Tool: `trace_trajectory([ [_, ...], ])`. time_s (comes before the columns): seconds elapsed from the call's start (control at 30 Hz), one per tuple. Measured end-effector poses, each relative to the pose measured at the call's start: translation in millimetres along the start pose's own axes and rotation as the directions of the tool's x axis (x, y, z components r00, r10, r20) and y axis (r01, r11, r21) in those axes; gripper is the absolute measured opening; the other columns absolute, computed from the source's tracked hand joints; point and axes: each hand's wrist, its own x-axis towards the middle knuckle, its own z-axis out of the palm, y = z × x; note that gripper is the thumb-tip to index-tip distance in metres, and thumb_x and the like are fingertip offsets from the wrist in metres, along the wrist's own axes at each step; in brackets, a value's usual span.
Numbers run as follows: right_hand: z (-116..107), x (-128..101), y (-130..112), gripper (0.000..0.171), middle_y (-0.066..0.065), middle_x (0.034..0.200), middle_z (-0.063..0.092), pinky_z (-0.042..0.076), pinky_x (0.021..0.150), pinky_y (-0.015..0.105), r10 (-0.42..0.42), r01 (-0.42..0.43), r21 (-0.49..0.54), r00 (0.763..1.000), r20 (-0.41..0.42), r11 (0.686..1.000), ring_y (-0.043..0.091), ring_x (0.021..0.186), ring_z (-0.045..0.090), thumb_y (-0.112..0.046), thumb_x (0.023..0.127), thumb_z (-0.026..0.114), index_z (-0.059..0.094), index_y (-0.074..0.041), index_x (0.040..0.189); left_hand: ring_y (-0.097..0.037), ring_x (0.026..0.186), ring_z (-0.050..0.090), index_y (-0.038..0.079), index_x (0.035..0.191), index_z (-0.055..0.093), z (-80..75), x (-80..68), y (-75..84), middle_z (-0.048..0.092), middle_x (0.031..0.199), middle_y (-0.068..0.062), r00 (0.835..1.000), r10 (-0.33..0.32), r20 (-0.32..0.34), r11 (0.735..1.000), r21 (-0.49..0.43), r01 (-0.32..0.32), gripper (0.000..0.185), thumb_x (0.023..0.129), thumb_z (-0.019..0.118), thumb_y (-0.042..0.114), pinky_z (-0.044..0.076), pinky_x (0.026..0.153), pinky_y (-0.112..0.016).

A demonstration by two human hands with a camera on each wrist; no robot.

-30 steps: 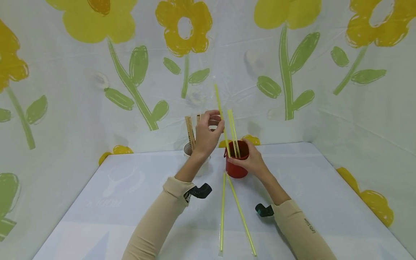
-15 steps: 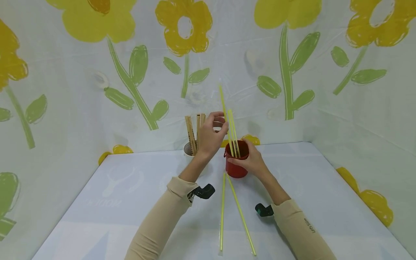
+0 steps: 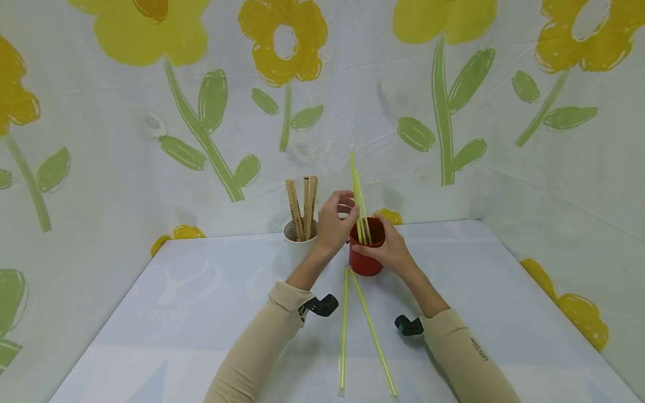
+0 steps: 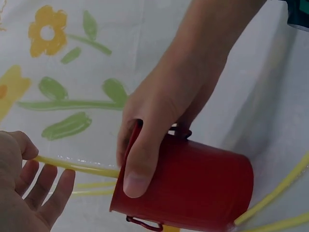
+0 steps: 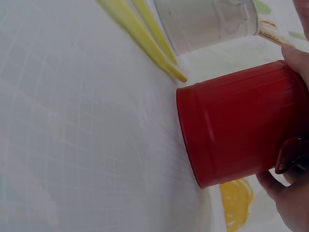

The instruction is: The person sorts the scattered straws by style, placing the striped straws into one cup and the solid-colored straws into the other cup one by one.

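Note:
With the thumb and fingertips of my left hand [image 3: 335, 224] I pinch a yellow straw [image 3: 353, 173] in clear wrapping. Its lower end is inside the red bucket [image 3: 367, 264], as the left wrist view also shows for the held straw [image 4: 91, 168]. Beside it in the bucket lean a couple of other yellow straws [image 3: 363, 198]. My right hand [image 3: 395, 252] grips the bucket near its rim, thumb on the near side, fingers partly hidden behind. In the right wrist view the red bucket [image 5: 241, 125] stands on the table.
Left of the red bucket stands a white bucket [image 3: 294, 249] holding several brown paper-wrapped sticks [image 3: 293, 204]. Two wrapped yellow straws [image 3: 344, 330] lie on the white table [image 3: 201, 313] in front of the red bucket. A flower-printed curtain [image 3: 353, 101] rises behind the table.
My left hand has moved right and down, lowering the pinched straw deeper into the red bucket. My right hand has stayed on the bucket.

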Motion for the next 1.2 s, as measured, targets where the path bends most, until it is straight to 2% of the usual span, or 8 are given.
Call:
trace_trajectory([
  [0.13, -0.7, 0.5, 0.5, 0.09, 0.007, 0.137, 0.052, 0.053, 0.095, 0.051, -0.005, 0.005, -0.004, 1.0, -0.001, 1.0, 0.028, 0.127, 0.05, -0.042, 0.075, 0.083, 0.034, -0.014, 0.145, -0.025, 0.09, 0.069, 0.006, 0.12, 0.06, 3.7, -0.7, -5.6, 0.068, 0.101, -0.013, 1.0, -0.027, 0.007, 1.0, -0.006, 0.028, 0.028, 0.092, 0.063, 0.01, 0.059, 0.075, -0.029],
  [0.37, -0.5, -0.3, 0.3, 0.092, 0.008, 0.138, 0.051, 0.053, 0.096, 0.051, -0.009, 0.009, -0.014, 1.0, -0.007, 1.0, 0.029, 0.127, 0.05, -0.041, 0.076, 0.083, 0.033, -0.012, 0.147, -0.028, 0.091, 0.069, 0.006, 0.121, 0.058, 8.1, -2.1, -12.1, 0.067, 0.101, -0.014, 0.999, -0.05, 0.014, 0.999, -0.016, 0.05, 0.03, 0.092, 0.063, 0.009, 0.058, 0.083, -0.042],
  [0.67, -0.1, 0.2, 1.2, 0.091, 0.007, 0.137, 0.052, 0.053, 0.095, 0.052, -0.032, 0.032, 0.004, 0.999, -0.005, 0.999, 0.029, 0.125, 0.051, -0.039, 0.076, 0.084, 0.033, -0.012, 0.146, -0.027, 0.091, 0.07, 0.007, 0.123, 0.056, 7.5, -4.5, -16.7, 0.067, 0.1, -0.014, 0.998, -0.055, 0.02, 0.998, -0.02, 0.056, 0.032, 0.091, 0.065, 0.007, 0.06, 0.071, -0.029],
  [1.2, -0.3, 0.1, 3.3, 0.087, 0.008, 0.136, 0.052, 0.053, 0.094, 0.052, -0.054, 0.054, -0.007, 0.999, -0.011, 0.999, 0.029, 0.124, 0.051, -0.035, 0.075, 0.085, 0.036, -0.013, 0.144, -0.027, 0.092, 0.07, 0.007, 0.125, 0.056, 5.3, -8.5, -23.6, 0.066, 0.101, -0.014, 0.996, -0.08, 0.047, 0.996, -0.045, 0.082, 0.036, 0.091, 0.066, 0.007, 0.059, 0.065, -0.025],
])
